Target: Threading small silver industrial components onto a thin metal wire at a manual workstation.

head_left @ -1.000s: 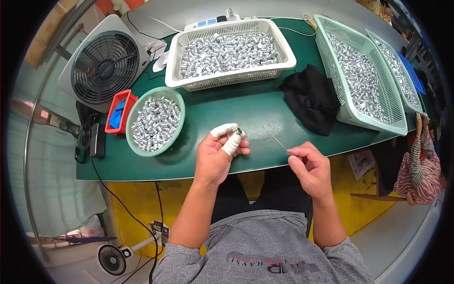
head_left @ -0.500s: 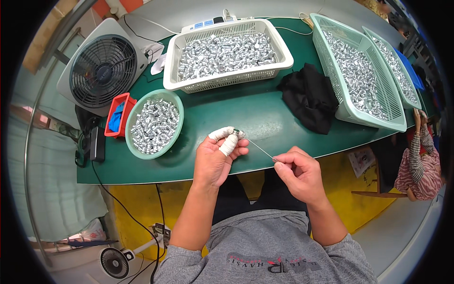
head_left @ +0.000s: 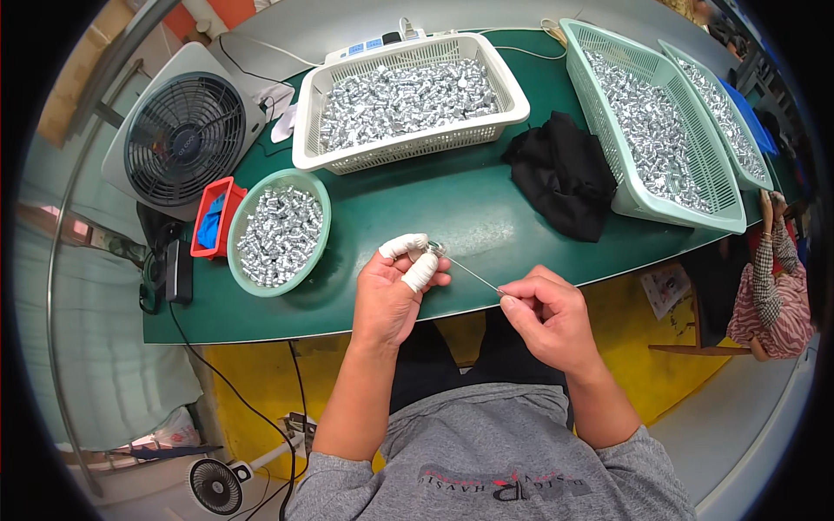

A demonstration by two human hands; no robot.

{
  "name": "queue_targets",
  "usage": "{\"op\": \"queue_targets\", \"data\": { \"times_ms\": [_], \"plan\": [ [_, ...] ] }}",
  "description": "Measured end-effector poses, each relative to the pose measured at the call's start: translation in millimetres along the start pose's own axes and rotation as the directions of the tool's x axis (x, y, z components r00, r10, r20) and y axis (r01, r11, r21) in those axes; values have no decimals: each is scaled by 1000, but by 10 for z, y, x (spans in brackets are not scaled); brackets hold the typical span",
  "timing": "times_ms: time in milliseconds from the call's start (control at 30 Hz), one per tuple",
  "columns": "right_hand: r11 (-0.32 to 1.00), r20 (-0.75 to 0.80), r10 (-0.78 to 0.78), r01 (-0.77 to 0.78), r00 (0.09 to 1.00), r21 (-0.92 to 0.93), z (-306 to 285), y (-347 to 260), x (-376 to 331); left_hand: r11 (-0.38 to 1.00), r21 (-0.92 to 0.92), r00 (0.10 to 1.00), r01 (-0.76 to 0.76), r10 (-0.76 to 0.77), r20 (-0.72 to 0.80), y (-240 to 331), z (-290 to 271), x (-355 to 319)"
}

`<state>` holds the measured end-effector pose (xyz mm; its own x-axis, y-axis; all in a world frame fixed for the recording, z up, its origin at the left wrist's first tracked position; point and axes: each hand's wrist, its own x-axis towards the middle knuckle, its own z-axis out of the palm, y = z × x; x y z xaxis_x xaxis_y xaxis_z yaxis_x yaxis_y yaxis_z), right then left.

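L hand (head_left: 395, 291) sits over the near edge of the green table (head_left: 452, 217), just right of centre-left. Its thumb and forefinger, both w/ white wrapped tips (head_left: 421, 271), are pressed together, pinching a small silver metal piece (head_left: 433, 250). Piece is too small to tell its shape or which way it points. Other fingers curled loosely under.

R hand (head_left: 546, 317) is just right of and nearer than the L hand, off the table's near edge. Thumb and forefinger pinch the near end of a thin wire (head_left: 473, 271); rest of the fingers folded into the palm. Wire is straight, long axis running diagonally: near-right end in the R hand, far-left end pointing up at the silver piece in the L hand. Whether the tip touches or enters the piece, can't tell.

Around them: round green bowl (head_left: 248, 269) of small silver parts to the left of the L hand, small red tray (head_left: 213, 227) w/ something blue inside touching the bowl's left side. Grey fan (head_left: 187, 148) at far left. White basket (head_left: 512, 108) full of the same silver parts at far centre. Black cloth (head_left: 560, 174) right of centre, against a long green basket (head_left: 647, 204) of silver parts; second green basket (head_left: 756, 178) beyond it at far right. Another person's sleeve (head_left: 769, 295), striped, at the right edge, well apart from both hands.
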<state>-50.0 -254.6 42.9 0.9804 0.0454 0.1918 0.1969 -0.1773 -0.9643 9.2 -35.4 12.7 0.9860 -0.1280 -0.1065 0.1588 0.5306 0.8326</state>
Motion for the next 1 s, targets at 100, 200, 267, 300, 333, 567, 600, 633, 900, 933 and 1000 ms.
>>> {"op": "queue_targets", "data": {
  "times_ms": [100, 200, 267, 300, 333, 567, 600, 633, 900, 933, 1000],
  "plan": [
    [997, -11, -42, 41, 999, -72, -15, -17, 8, 997, -80, 998, 22, -18, 56, 11, -45, 15],
    [997, -6, -50, 50, 999, -64, -16, -27, 10, 991, -129, 995, 45, -33, 94, 3, -94, 31],
    [997, -1, -55, 55, 998, -59, -13, -27, 10, 987, -148, 992, 66, -49, 113, -1, -125, 40],
    [998, 14, -46, 47, 999, -42, -14, -25, 10, 987, -148, 993, 65, -49, 111, 9, -140, 44],
    [999, 29, -38, 39, 999, -25, -16, -22, 10, 982, -160, 988, 103, -82, 133, 23, -157, 50],
    [992, 96, 40, -51, 995, 113, -46, 30, -5, 948, -186, 924, 259, -188, 332, 103, -253, 120],
    [987, 102, 60, -75, 993, 141, -48, 39, -5, 949, -158, 920, 274, -211, 330, 133, -231, 128],
    [981, 109, 80, -98, 991, 170, -50, 47, -4, 949, -130, 916, 289, -234, 327, 163, -208, 135],
    [937, 8, -274, 269, 962, -223, 27, 33, 11, 930, -126, 897, 345, -287, 337, 167, -225, 182],
    [938, 7, -272, 267, 962, -223, 39, 23, 6, 924, -147, 897, 353, -290, 333, 163, -222, 184],
    [972, 2, -190, 188, 982, -140, 56, 5, 5, 929, -143, 902, 340, -280, 327, 155, -203, 184]
  ]
}}
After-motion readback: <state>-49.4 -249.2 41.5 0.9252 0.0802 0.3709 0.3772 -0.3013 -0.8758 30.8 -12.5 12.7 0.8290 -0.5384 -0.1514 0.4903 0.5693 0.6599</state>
